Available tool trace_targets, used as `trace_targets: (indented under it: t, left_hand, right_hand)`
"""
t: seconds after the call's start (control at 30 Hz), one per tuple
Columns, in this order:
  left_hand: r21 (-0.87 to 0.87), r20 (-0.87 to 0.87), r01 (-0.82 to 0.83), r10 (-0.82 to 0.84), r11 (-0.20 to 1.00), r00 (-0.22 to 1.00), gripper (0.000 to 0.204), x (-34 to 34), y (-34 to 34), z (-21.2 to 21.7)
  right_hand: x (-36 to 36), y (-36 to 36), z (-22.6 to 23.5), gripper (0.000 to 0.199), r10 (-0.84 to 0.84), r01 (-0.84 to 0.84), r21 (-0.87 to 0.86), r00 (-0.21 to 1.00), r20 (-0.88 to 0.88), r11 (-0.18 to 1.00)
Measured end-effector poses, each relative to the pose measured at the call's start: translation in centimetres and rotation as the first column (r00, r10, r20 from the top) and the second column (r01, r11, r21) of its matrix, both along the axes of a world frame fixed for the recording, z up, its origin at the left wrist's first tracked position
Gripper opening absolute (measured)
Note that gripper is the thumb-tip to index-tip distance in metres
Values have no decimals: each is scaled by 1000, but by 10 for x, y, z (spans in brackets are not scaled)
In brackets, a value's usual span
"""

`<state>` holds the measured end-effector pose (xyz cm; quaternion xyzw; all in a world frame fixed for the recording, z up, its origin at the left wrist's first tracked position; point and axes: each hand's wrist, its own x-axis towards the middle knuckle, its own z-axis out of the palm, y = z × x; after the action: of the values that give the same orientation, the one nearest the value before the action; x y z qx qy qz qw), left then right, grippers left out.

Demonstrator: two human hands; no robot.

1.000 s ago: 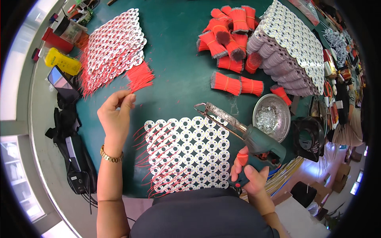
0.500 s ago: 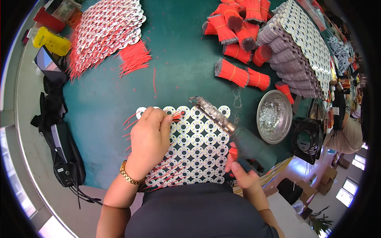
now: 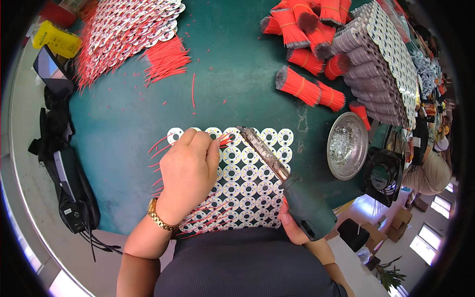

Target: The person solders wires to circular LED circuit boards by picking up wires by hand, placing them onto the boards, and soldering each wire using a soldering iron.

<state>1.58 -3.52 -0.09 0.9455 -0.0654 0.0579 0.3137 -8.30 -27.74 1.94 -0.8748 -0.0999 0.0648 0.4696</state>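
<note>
Since half a second ago my left hand (image 3: pixel 190 171) shifts slightly along the round-board panel (image 3: pixel 247 183), pinching red wires (image 3: pixel 223 140). Right hand (image 3: pixel 292 227) grips the soldering iron (image 3: pixel 277 173) above it. Left columns look wired; right columns remain bare.

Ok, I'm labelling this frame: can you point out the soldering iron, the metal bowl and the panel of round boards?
soldering iron (image 3: pixel 308 205): head view, on its dark green handle.
metal bowl (image 3: pixel 347 145): head view, on its inside.
panel of round boards (image 3: pixel 247 188): head view, on its middle rows.
</note>
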Motion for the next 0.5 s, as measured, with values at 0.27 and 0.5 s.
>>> trace_targets:
  t: [0.27, 0.5]
  left_hand:
    - [37, 1, 17, -17, 999, 1000, 15, 0, 2, 0]
    - [52, 24, 10, -12, 999, 1000, 18, 1, 0, -1]
  right_hand:
    - [1, -4, 1, 21, 81, -80, -166, 997, 0, 983]
    - [5, -2, 5, 22, 71, -49, -209, 992, 100, 977]
